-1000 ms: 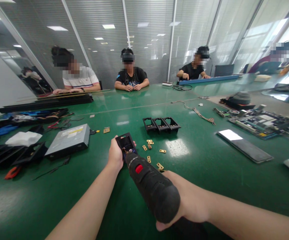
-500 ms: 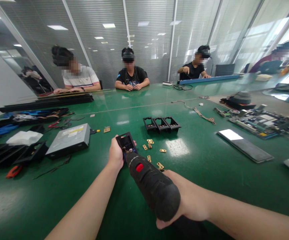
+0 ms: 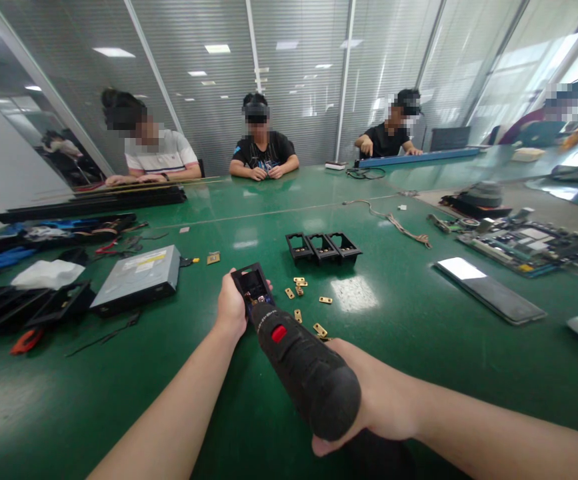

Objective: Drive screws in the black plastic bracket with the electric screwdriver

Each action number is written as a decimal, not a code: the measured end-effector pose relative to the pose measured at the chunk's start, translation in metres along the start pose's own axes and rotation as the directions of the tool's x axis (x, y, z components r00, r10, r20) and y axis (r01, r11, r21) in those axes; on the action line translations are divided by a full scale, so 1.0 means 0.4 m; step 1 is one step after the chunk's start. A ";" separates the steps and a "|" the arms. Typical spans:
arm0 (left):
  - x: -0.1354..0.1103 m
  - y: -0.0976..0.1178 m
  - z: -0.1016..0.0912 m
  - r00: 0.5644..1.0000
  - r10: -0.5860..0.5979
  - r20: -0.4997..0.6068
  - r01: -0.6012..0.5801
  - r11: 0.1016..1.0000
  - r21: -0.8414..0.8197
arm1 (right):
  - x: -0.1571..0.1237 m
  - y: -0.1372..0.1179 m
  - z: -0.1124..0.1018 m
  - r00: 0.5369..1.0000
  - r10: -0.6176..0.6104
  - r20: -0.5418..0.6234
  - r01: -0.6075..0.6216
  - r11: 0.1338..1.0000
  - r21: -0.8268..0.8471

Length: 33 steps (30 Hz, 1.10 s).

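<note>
My left hand [image 3: 232, 303] is closed around a black plastic frame [image 3: 251, 275], tilted up from the table, with metal parts inside its opening. In my right hand [image 3: 361, 387] is a black power screwdriver [image 3: 303, 370] with a red switch on its top. Its nose points into the lower part of the frame; the tip is hidden, so contact cannot be made out. Several small brass plates with holes [image 3: 320, 329] lie just right of the frame. Beyond them stand three joined-looking black frames [image 3: 323, 248] in a row.
A silver disc drive [image 3: 139, 277] lies to the left, near more black frames [image 3: 63, 310] and orange-handled tool [image 3: 27, 341]. At right are a phone [image 3: 491, 292] and a circuit board [image 3: 529, 243]. Co-workers [image 3: 265, 150] sit across the green table [image 3: 249, 213].
The screwdriver and both hands stay almost in place, with the nose still at the frame. Across the table, the right co-worker's raised hand has lowered slightly toward the blue bar.
</note>
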<state>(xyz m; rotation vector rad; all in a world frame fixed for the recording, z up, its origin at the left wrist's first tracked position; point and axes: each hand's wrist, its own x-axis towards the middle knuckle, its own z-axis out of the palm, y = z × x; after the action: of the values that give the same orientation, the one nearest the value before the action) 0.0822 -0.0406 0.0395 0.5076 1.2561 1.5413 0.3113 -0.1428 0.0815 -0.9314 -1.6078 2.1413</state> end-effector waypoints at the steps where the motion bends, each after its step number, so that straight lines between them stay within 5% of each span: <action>1: 0.000 0.000 -0.001 1.000 0.000 0.005 0.000 1.000 0.005 | 0.000 -0.001 0.000 1.000 0.002 0.002 -0.002 1.000 0.004; 33: 0.008 -0.004 -0.005 1.000 0.013 0.015 -0.013 1.000 0.006 | 0.001 -0.001 0.001 1.000 -0.006 0.001 0.006 1.000 0.009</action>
<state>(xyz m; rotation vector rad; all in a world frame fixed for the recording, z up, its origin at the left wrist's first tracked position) 0.0799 -0.0389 0.0365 0.5312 1.2488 1.5422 0.3106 -0.1426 0.0817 -0.9223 -1.5985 2.1432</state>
